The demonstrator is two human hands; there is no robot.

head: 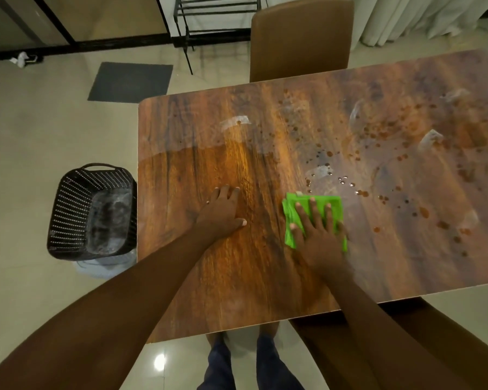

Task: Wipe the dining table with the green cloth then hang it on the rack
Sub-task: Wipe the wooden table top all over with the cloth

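The wooden dining table (214,277) fills the middle and right of the head view. A folded green cloth (331,202) lies flat on it near the front middle. My right hand (319,232) presses down on the cloth with fingers spread. My left hand (223,211) rests flat on the bare wood to the left of the cloth, holding nothing. Brown drops and wet smears (378,142) cover the table's right half. A black metal rack (217,12) stands on the floor beyond the table.
A black perforated basket (68,209) with a plastic liner stands on the floor by the table's left edge. A brown chair (300,38) is tucked in at the far side. A dark mat (130,81) lies on the tiled floor. Curtains (406,15) hang at the back right.
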